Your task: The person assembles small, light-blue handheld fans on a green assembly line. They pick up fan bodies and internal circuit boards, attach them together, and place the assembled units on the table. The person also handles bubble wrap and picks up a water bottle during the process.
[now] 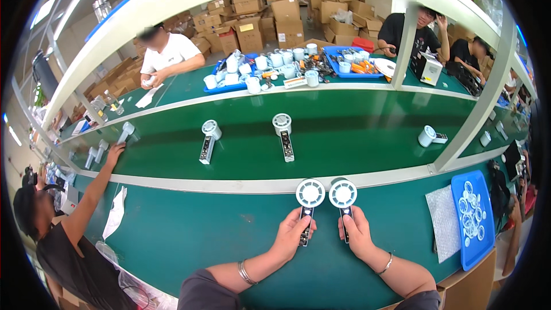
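Note:
My left hand point(291, 232) is closed around the handle of a white handheld fan point(310, 194), its round grilled head pointing up and away from me. My right hand point(358, 233) grips a second, similar handheld fan point(343, 193) by its handle. The two fan heads are side by side, almost touching, over the near green bench. Both handles look uncovered, with dark inner parts showing between my fingers. On the green belt beyond lie more fans of this kind: one fan point(210, 130) to the left, another fan point(282, 126) in the middle and a third point(427, 136) at the right.
A pale rail point(241, 186) separates my bench point(189, 224) from the belt. To the right, a blue tray point(485, 218) of white rings stands beside bubble wrap point(441, 218). At left a co-worker's arm point(92, 192) reaches onto the belt. Parts-filled trays point(232, 88) and people are across.

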Motion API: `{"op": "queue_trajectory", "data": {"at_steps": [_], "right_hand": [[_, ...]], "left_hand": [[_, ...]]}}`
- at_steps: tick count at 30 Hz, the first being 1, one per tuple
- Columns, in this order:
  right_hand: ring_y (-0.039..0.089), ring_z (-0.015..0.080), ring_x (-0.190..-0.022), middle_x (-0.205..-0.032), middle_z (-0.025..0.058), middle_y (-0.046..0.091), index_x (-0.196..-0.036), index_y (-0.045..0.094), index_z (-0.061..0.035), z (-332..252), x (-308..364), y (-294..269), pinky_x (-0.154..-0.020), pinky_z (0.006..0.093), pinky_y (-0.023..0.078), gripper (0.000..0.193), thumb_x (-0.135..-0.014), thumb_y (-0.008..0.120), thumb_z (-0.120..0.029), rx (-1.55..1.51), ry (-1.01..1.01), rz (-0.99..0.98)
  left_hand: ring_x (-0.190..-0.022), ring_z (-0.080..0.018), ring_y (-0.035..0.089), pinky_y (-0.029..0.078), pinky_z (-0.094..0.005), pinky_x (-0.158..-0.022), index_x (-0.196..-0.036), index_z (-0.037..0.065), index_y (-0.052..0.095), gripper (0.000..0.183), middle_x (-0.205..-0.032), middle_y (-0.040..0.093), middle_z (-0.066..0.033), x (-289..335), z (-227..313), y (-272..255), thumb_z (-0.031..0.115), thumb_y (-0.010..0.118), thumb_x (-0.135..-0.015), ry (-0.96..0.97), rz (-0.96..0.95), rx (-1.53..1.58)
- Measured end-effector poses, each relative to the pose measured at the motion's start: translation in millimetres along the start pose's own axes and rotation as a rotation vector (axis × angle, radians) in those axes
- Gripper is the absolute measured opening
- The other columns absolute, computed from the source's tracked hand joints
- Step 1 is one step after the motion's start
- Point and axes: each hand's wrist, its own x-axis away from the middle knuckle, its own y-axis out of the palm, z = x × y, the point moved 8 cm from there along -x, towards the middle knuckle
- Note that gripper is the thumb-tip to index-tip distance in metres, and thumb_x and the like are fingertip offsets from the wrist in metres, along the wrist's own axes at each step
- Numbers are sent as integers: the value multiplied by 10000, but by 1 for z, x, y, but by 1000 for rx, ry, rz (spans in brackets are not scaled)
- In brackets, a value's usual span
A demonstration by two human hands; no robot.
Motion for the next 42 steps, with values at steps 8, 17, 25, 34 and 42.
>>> {"op": "queue_trajectory", "data": {"at_steps": [8,17,25,34,42], "right_hand": [[484,104,-573,-774,62,514,-1118,406,-2,4,-1,-1,-492,232,414,273,-934,437,-201,-5,-9,-28],[483,96,-560,-747,58,499,-1187,389,24,8,-2,-2,-485,225,414,355,-923,452,-204,-13,-2,-31],[480,93,-555,-746,56,499,-1192,391,33,7,-1,-3,-485,222,412,356,-922,446,-193,-10,6,-27],[488,93,-564,-754,57,506,-1187,397,33,9,-2,-3,-491,220,414,357,-924,444,-204,9,16,-22],[484,91,-567,-757,55,503,-1182,400,29,3,-2,-2,-494,223,412,337,-928,434,-191,23,7,-37]], "left_hand": [[-670,-88,520,439,-214,-606,-1119,30,489,249,-803,579,-48,0,-3,-2,167,495,-912,0,9,-7],[-620,-73,501,415,-205,-557,-1115,18,478,275,-766,579,-34,-1,-1,0,187,528,-904,0,33,1],[-667,-86,518,437,-214,-602,-1121,30,486,252,-798,578,-46,0,-2,0,171,496,-912,-6,14,-16],[-645,-98,509,422,-218,-582,-1117,17,479,263,-788,575,-56,-1,-2,0,178,493,-910,-7,24,-11],[-634,-101,507,420,-217,-574,-1101,22,480,248,-778,572,-56,-1,2,2,181,491,-910,-2,16,-25]]}}
